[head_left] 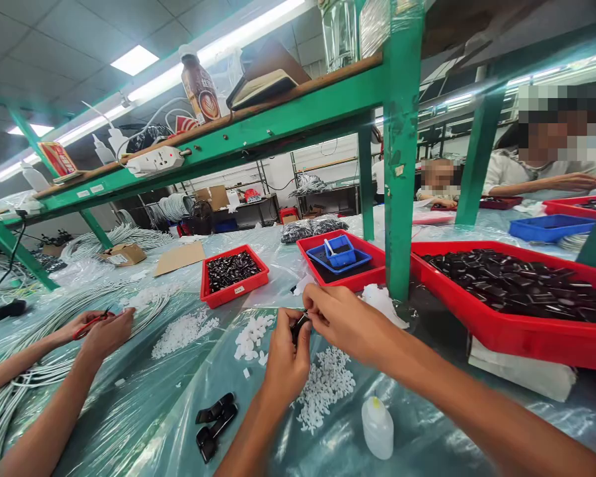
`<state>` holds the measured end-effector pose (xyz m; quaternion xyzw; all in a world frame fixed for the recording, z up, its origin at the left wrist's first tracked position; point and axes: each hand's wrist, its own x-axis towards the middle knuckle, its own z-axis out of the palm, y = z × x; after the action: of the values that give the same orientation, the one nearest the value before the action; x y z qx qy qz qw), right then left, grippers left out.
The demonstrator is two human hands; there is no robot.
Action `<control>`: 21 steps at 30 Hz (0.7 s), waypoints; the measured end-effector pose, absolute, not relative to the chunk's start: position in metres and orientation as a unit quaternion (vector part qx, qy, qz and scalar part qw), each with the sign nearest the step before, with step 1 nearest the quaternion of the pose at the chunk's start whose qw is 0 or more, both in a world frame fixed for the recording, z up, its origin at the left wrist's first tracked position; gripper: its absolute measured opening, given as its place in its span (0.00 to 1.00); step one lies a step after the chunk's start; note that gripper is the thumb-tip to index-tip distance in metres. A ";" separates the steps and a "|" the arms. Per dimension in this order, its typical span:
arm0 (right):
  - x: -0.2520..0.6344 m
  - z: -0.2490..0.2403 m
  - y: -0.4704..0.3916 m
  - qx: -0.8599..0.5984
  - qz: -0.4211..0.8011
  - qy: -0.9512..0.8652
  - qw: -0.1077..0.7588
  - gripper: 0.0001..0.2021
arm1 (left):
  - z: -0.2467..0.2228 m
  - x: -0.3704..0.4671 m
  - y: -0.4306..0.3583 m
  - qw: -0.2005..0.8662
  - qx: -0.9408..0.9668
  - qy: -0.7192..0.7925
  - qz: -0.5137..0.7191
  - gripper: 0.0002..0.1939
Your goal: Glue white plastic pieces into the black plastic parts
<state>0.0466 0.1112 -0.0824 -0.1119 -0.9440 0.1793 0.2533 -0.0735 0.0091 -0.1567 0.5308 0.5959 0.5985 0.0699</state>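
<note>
A small black part (298, 326) is held between my two hands at the middle of the view. My left hand (287, 354) is closed round it with thumb and fingers. From the right, my right hand (335, 318) pinches at its upper end; anything else in those fingertips is too small to make out. Several glossy black pieces (216, 424) lie on the plastic sheet to the left of my left forearm. Small white parts (326, 387) are heaped below my hands, and flatter white pieces (252, 336) lie to the left. A white squeeze bottle (377, 427) lies near the front.
Red trays of black parts (233, 275) (521, 285) and a red tray with blue boxes (340, 258) stand behind. A green post (400, 165) rises beyond my right hand. At left, another person's hands (99, 331) hold a red-handled tool beside coiled cables (40, 344).
</note>
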 end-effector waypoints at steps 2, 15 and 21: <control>0.047 -0.081 0.103 -0.123 0.139 -0.948 0.257 0.08 | -0.159 -0.073 0.009 0.067 0.527 0.597 0.602 0.08; 0.052 -0.064 0.079 -0.133 0.089 -0.959 0.233 0.13 | -0.160 -0.064 0.007 0.085 0.498 0.563 0.655 0.15; 0.059 -0.065 0.068 -0.083 0.012 -0.968 0.235 0.15 | -0.160 -0.064 0.004 0.058 0.470 0.544 0.693 0.18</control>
<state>0.0594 0.0676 -0.0648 -0.0830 -0.9684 0.0117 0.2349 -0.0640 0.0043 -0.1598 0.4696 0.5445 0.6925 0.0584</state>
